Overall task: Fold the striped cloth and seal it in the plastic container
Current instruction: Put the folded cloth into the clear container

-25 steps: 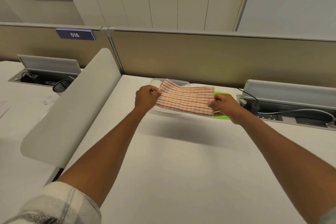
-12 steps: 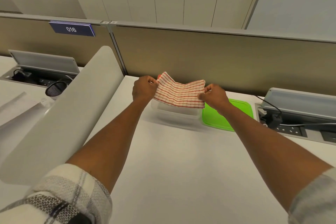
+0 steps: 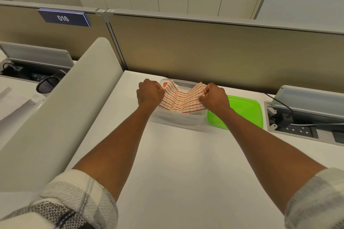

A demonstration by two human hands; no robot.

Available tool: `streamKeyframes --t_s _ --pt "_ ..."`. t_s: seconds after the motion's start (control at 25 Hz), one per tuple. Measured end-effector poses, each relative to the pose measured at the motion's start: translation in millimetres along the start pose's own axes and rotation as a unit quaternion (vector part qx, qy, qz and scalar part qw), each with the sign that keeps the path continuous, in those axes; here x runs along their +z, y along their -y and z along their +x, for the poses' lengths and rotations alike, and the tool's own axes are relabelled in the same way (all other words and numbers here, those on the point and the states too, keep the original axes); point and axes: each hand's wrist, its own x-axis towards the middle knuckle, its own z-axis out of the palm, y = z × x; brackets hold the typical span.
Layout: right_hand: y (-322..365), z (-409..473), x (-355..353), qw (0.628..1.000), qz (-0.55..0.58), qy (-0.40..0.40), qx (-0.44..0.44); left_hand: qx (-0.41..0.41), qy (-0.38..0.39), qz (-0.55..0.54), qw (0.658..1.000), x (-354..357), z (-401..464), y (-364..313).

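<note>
Over the clear container [image 3: 178, 119] at the surface's far edge, both hands, left [image 3: 149, 92] and right [image 3: 214, 96], pinched the soft, light cloth [image 3: 181, 99] by its ends, letting its middle sag.

A single head-worn camera is looking forward and down along both outstretched forearms, taking in the white worktop [image 3: 178, 163] from close above.

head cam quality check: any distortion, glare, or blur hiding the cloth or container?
Head view: wide-angle bowing bends the beige partition rail and stretches the forearms. Lighting is soft and even, no hard glare. The red-striped white cloth is sharp, gripped by left hand and right hand. The clear plastic container has faint, low-contrast walls. The bright green lid looks saturated.
</note>
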Motion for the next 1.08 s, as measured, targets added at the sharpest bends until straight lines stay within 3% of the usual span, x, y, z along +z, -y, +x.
streamKeyframes --t_s 0.44,0.84,0.96,1.08 --pt "-3.9 -10.1 7.0 0.989 -0.128 -0.023 -0.071 0.006 0.024 0.070 0.997 11.2 -6.8 1.6" --pt "-17.6 -9.3 1.7 0.990 -0.070 -0.004 -0.125 0.057 -0.015 0.096 0.994 12.6 -17.4 -3.7" --pt "-31.4 -17.6 -7.6 0.988 0.020 -0.078 -0.135 0.123 -0.088 0.108 0.983 7.0 -26.5 -15.6" --pt "-67.3 -27.8 -16.2 0.992 0.014 -0.073 -0.099 0.288 -0.135 0.049 0.947 13.5 -57.2 -47.2"
